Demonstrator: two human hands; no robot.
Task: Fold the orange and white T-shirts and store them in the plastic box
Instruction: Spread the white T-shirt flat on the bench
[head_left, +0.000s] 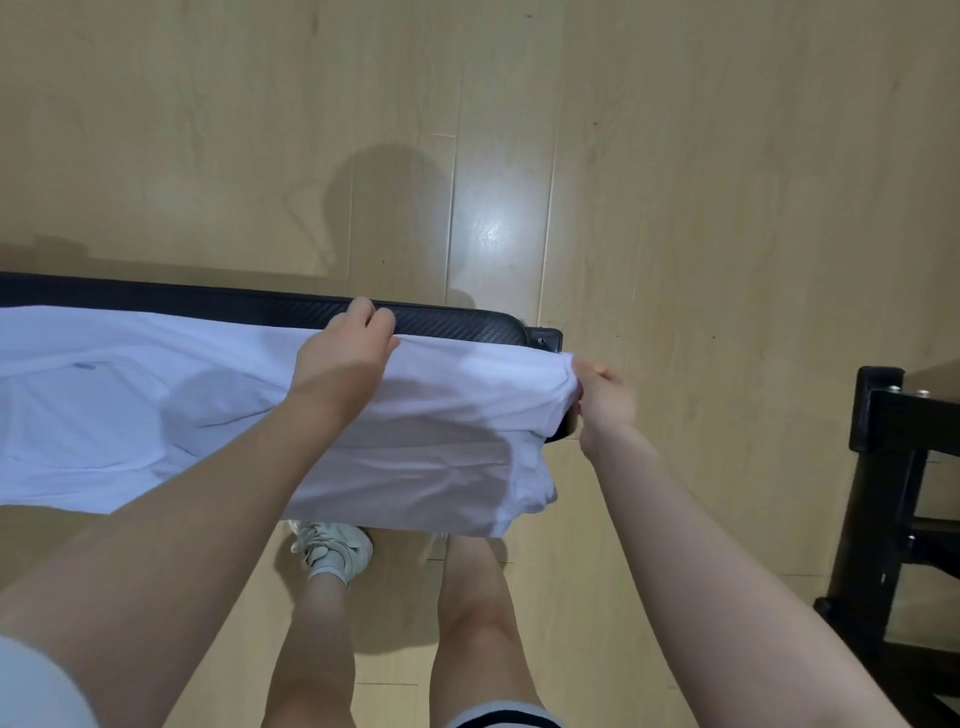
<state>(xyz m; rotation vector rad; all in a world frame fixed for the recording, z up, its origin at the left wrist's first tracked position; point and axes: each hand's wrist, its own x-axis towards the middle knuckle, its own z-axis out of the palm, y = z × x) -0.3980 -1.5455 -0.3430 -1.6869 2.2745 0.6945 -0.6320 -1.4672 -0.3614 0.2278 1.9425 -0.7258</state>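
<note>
Your bare forearms reach down over a black table (457, 318) where the white T-shirt (208, 405) lies spread, its right end hanging off the edge. Your left hand (345, 353) pinches the far hem; your right hand (605, 397) has its fingers curled round the bunched corner. You appear to be mid-fold on the white shirt. Next, carry both held edges across evenly. Orange shirt and plastic box are out of view
</note>
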